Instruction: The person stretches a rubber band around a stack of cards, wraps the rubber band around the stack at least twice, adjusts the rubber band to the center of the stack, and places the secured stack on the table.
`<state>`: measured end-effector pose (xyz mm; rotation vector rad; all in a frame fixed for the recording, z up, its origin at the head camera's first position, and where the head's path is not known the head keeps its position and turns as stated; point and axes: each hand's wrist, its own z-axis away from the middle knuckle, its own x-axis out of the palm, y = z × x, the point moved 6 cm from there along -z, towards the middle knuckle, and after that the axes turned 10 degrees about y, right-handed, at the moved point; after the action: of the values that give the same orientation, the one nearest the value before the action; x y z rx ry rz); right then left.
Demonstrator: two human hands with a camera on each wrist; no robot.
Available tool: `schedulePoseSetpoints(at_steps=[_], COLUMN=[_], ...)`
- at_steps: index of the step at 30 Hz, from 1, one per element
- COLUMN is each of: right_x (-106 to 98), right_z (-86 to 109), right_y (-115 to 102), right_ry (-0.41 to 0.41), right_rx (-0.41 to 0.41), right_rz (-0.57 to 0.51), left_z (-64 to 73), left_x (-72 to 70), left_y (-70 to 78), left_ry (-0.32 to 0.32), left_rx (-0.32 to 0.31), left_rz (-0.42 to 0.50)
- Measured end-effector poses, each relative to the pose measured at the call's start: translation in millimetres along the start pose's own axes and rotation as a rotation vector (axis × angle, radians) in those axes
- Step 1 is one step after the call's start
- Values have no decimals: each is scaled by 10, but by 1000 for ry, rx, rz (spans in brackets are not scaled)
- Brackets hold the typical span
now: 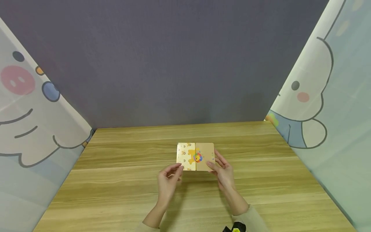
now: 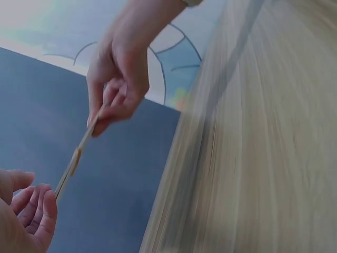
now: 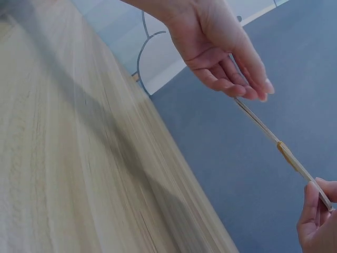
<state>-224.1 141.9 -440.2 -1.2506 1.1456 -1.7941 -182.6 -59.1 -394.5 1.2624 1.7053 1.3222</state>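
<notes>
A small board book (image 1: 204, 154) lies opened flat above the tabletop. Its left page is cream with little prints; the right one is tan, and a cartoon lion with a colourful mane spans the fold. My right hand (image 1: 225, 174) pinches the right page, thumb on the face and fingers behind. In the left wrist view that right hand (image 2: 118, 79) grips the book's far end. Near the lower left corner is my left hand (image 1: 168, 183). Seen from the right wrist, the left hand's (image 3: 218, 52) thumb stands off the page while fingers touch the book's edge.
The wood-grain table (image 1: 116, 180) stretches out under both hands. Behind it rises a dark grey panel (image 1: 174, 64). Cartoon-printed curtains hang at the left (image 1: 37, 129) and right (image 1: 342, 154). A small black item (image 1: 238, 226) shows at the right sleeve.
</notes>
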Motion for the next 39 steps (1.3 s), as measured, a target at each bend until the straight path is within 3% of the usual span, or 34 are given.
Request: schedulePoseSetpoints(at_steps=[4,7,12,18,24,29,39], right_x=[-14,-25,-34,-36,-21,20,114], right_z=[3,7,9,2,-53,-117,-324], right_y=[-7,-7,-6,2,21,36,57], right_ry=[-3,-6,-16,-20,-6,-24,-90], right_rx=[0,1,-1,-3,-14,-48,-187], right_rz=[2,11,10,24,87,147,316], left_z=[-58,-97,-171,-270,-368,-432,-578], left_x=[-75,-106,-116,-70,-47,-32,-8], left_y=[-8,-20,-74,-168,-410,-521,-681], left_ry=[30,40,41,-1,-53,-67,6], left_rx=[58,60,4,-46,-69,-74,-89], left_rz=[-36,-47,-53,-24,-32,-60,-116])
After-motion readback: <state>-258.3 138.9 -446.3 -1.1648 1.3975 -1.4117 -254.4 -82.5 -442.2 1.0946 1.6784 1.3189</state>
